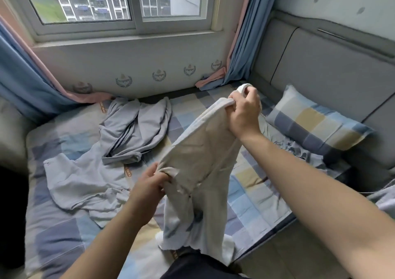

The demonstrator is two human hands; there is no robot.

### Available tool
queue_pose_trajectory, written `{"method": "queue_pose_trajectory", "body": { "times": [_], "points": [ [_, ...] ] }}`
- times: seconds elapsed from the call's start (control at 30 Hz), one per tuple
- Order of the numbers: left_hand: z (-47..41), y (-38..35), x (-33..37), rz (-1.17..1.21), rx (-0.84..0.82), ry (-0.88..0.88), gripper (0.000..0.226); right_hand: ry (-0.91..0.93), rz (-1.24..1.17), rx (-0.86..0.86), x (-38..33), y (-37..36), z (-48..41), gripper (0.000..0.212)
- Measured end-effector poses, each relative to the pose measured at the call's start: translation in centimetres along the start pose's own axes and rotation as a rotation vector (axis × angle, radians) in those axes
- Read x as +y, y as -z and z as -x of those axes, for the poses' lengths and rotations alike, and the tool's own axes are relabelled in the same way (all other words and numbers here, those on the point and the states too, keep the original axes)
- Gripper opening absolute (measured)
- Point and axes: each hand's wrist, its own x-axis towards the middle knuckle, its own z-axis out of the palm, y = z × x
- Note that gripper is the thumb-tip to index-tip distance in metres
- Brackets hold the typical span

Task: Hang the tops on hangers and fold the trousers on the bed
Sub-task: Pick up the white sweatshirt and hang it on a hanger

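Note:
A white top [198, 163] hangs in the air above the bed [252, 184], its hem trailing down near the front edge. My right hand [245, 112] grips the top's upper edge together with a white hanger [243, 87], whose curved end shows above my fingers. My left hand [151, 182] pinches the fabric lower down on the left. Grey trousers with dark side stripes [134, 129] lie crumpled at the back of the bed. A pale grey top [83, 182] lies spread flat on the left.
A checked pillow [316, 120] leans on the grey padded headboard [320, 69] at right, with another grey garment [299, 148] beside it. Blue and pink curtains [23, 75] hang at both sides of the window. A dark garment [192, 266] lies at the bed's near edge.

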Motion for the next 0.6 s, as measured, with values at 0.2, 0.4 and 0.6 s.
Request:
{"method": "queue_pose_trajectory", "body": {
  "times": [0.2,0.4,0.6],
  "points": [
    [-1.8,-0.1,1.2,-0.356,0.390,-0.324,0.011,0.013,-0.251,0.076,-6.0,3.3,-4.6,0.022],
    [-2.3,-2.1,3.6,-0.638,0.224,-0.319,0.036,0.005,-0.365,-0.005,-10.4,4.6,-5.1,0.014],
    [-6.4,-7.2,7.2,-0.766,0.293,-0.334,0.047,0.109,-0.501,0.062,-15.8,7.4,-6.8,0.010]
  ]
}}
